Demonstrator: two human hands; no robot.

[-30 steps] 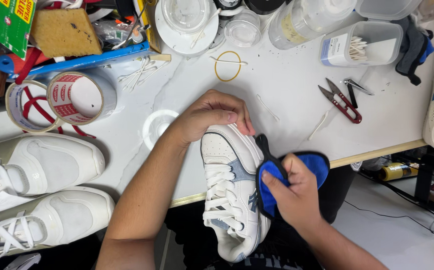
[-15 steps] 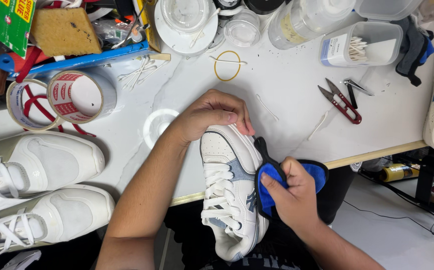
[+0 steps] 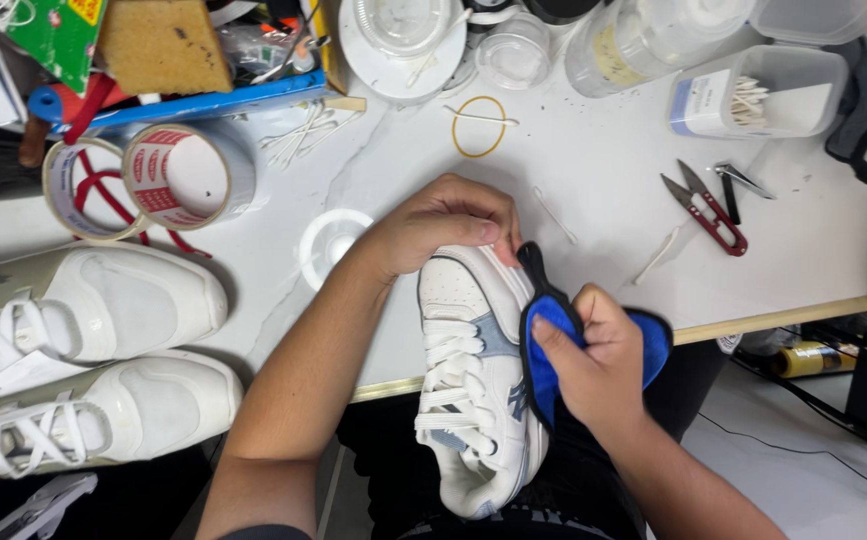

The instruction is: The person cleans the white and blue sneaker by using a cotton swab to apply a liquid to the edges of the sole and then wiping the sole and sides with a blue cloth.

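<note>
A white laced sneaker (image 3: 469, 380) with grey-blue panels lies toe-away at the table's near edge, over my lap. My left hand (image 3: 444, 222) grips its toe from above, fingers curled over the front. My right hand (image 3: 594, 360) clutches a blue cloth with black edging (image 3: 546, 330) and presses it against the sneaker's right side, about midway along the shoe. Part of the cloth sticks out to the right of the hand.
Two white sneakers (image 3: 84, 310) (image 3: 104, 410) sit at the left. Behind them are two tape rolls (image 3: 179, 175), a small white lid (image 3: 332, 240), a rubber band (image 3: 479, 127), red-handled snips (image 3: 709, 205), a tub of cotton swabs (image 3: 754, 90) and jars along the back.
My right hand has slid the blue cloth up along the sneaker's side toward the toe. The left hand stays put on the toe.
</note>
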